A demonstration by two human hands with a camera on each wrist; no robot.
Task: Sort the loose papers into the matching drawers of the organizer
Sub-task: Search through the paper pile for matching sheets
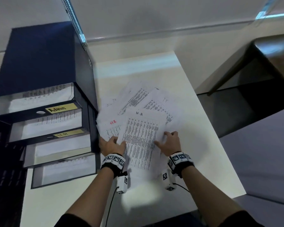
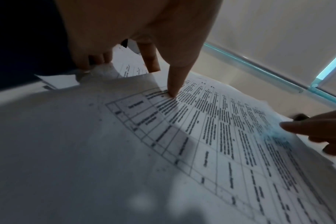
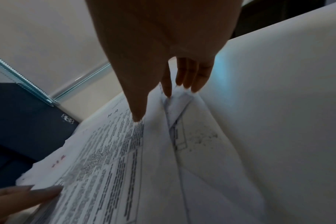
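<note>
Head view: left hand (image 1: 111, 145) & right hand (image 1: 169, 143), 2 total, fingers spread flat, press white printed "HR" sheet (image 1: 140, 140) between them atop loose pile; dark-blue 4-drawer organizer (image 1: 44, 102) left of left hand

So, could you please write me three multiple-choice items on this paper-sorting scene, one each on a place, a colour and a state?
1. Where does the organizer stand relative to the loose papers?
A. Left
B. Right
C. On top of them

2. What colour are the drawer labels?
A. Red
B. Yellow
C. Green

3. What is the state of the labelled drawers?
A. All pushed in
B. Pulled out
C. Removed to the table

Answers:
1. A, the dark organizer sits left of the pile in the head view.
2. B, the Admin and HR tags are yellow.
3. B, the drawers are stepped outward with sheets visible inside.
</note>
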